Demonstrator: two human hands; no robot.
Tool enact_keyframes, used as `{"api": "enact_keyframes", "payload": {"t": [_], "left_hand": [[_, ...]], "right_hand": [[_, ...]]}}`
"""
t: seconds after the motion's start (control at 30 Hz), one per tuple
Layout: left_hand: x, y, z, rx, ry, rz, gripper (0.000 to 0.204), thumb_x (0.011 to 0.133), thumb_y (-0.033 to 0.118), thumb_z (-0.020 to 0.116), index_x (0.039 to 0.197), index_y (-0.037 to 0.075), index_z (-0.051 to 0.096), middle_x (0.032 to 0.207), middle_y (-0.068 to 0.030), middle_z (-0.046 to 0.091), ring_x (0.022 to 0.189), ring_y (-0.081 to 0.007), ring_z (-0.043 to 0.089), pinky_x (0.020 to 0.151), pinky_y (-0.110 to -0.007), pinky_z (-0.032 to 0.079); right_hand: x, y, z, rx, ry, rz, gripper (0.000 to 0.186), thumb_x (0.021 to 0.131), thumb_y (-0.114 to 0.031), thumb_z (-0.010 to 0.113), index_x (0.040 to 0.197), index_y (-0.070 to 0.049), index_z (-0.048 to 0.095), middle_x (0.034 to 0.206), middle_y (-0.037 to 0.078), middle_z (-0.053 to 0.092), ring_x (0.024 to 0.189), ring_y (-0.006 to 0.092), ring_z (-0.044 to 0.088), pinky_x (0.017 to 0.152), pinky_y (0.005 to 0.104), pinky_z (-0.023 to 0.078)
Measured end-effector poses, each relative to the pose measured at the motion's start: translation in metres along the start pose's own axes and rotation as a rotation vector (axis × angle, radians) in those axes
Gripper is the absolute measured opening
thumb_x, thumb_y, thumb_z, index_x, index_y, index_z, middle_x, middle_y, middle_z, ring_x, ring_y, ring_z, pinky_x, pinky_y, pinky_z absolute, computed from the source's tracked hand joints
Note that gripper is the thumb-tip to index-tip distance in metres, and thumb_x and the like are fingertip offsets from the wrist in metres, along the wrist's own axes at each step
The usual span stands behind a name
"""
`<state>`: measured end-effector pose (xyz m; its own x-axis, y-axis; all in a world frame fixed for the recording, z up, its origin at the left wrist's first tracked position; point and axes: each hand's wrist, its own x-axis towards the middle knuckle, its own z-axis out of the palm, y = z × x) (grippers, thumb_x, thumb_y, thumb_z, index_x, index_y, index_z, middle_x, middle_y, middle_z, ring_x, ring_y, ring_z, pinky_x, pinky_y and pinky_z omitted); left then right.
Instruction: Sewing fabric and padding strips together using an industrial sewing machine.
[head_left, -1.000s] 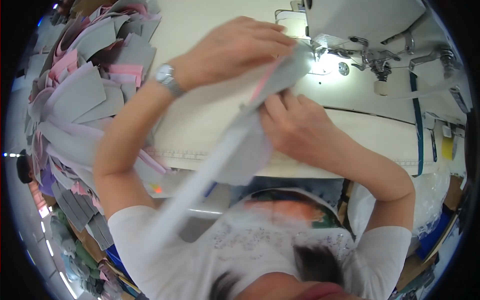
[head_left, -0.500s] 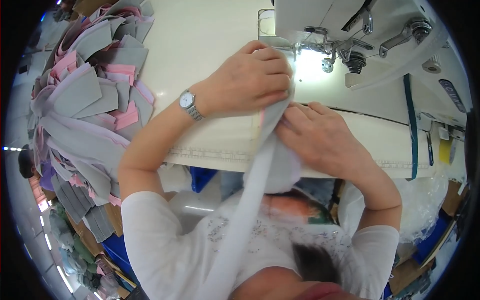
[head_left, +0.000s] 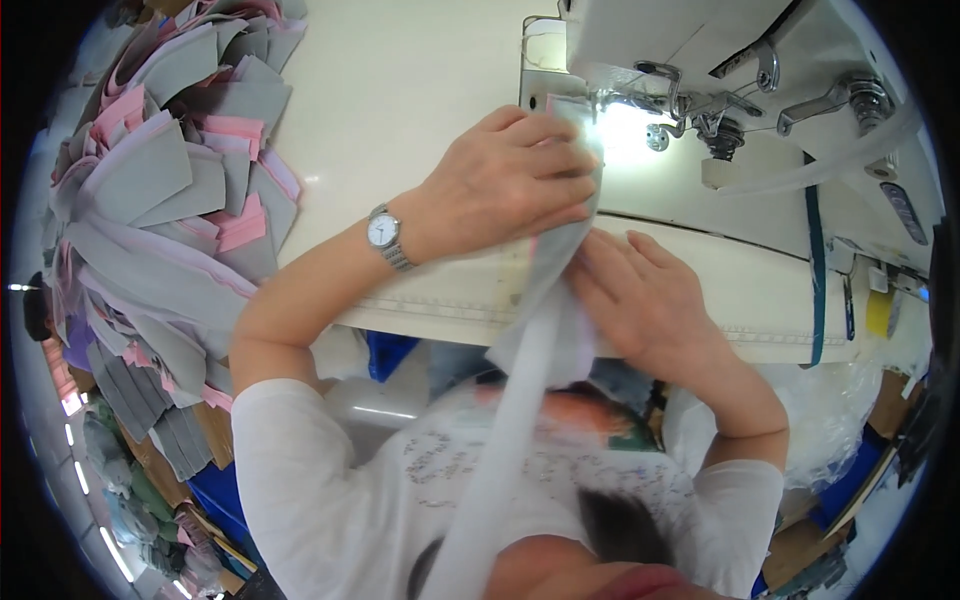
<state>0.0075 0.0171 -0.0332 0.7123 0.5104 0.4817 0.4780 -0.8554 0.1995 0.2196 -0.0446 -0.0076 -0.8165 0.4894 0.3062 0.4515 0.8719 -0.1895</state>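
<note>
A grey fabric piece point(head_left: 555, 270), edged in pink and lilac, runs from under the sewing machine's lit needle area point(head_left: 600, 125) down past the table edge. A long white strip point(head_left: 510, 420) hangs with it over my shirt. My left hand point(head_left: 510, 180), with a silver watch at the wrist, is curled on the piece's upper part, just left of the needle area. My right hand point(head_left: 635, 305) grips the piece lower down from the right, its thumb hidden.
A large pile of grey and pink cut pieces point(head_left: 165, 190) covers the left of the white table point(head_left: 400, 90). The machine head point(head_left: 690, 35) overhangs the upper right. Clear plastic wrap point(head_left: 830, 420) lies below the table at right; another person's head point(head_left: 40, 305) shows at far left.
The fabric has swung from a slant to nearer upright under the machine. My left hand has moved down and right; my right hand has moved right and down, still on the fabric.
</note>
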Motion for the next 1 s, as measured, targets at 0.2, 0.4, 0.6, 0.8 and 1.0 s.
{"api": "enact_keyframes", "payload": {"t": [0.2, 0.4, 0.6, 0.8, 1.0], "left_hand": [[-0.001, 0.009, -0.016, -0.025, -0.208, -0.103, 0.031, 0.077, 0.033, 0.069, 0.102, 0.016, 0.064, 0.119, 0.0037, 0.058, 0.111, -0.0179, 0.053, 0.085, -0.036, 0.042], [-0.001, 0.008, -0.009, -0.016, -0.181, -0.097, 0.034, 0.077, 0.033, 0.069, 0.105, 0.016, 0.062, 0.119, 0.0032, 0.058, 0.112, -0.018, 0.052, 0.088, -0.037, 0.041], [0.001, 0.004, -0.005, 0.071, -0.152, -0.074, 0.036, 0.078, 0.03, 0.069, 0.109, 0.014, 0.06, 0.121, 0.002, 0.057, 0.114, -0.0184, 0.052, 0.089, -0.038, 0.041], [-0.003, -0.005, 0.0, -0.024, -0.051, 0.006, 0.024, 0.082, 0.028, 0.067, 0.102, 0.016, 0.065, 0.115, 0.0032, 0.061, 0.113, -0.0178, 0.054, 0.09, -0.037, 0.041], [0.004, 0.0, -0.009, -0.055, -0.132, -0.047, 0.02, 0.082, 0.028, 0.068, 0.098, 0.017, 0.066, 0.111, 0.006, 0.062, 0.111, -0.0153, 0.055, 0.089, -0.035, 0.04]], "right_hand": [[-0.004, -0.02, 0.004, -0.151, 0.0, 0.062, 0.035, 0.073, -0.014, 0.057, 0.1, 0.007, 0.066, 0.104, 0.025, 0.063, 0.101, 0.0344, 0.064, 0.09, 0.0439, 0.049], [-0.007, -0.019, 0.01, -0.163, 0.05, 0.116, 0.029, 0.074, -0.01, 0.061, 0.098, 0.005, 0.066, 0.101, 0.022, 0.064, 0.098, 0.0314, 0.064, 0.088, 0.0443, 0.05], [0.004, -0.007, 0.002, -0.179, 0.05, 0.086, 0.027, 0.073, -0.008, 0.064, 0.096, 0.005, 0.067, 0.097, 0.017, 0.064, 0.089, 0.0238, 0.06, 0.078, 0.0373, 0.047], [0.006, -0.004, -0.001, -0.204, 0.009, 0.105, 0.031, 0.07, -0.008, 0.061, 0.097, 0.007, 0.066, 0.097, 0.016, 0.064, 0.084, 0.0231, 0.057, 0.081, 0.0384, 0.044], [0.004, -0.009, 0.006, -0.268, 0.059, 0.12, 0.033, 0.069, -0.009, 0.059, 0.097, 0.008, 0.065, 0.095, 0.017, 0.065, 0.081, 0.0236, 0.055, 0.081, 0.0404, 0.043]]}}
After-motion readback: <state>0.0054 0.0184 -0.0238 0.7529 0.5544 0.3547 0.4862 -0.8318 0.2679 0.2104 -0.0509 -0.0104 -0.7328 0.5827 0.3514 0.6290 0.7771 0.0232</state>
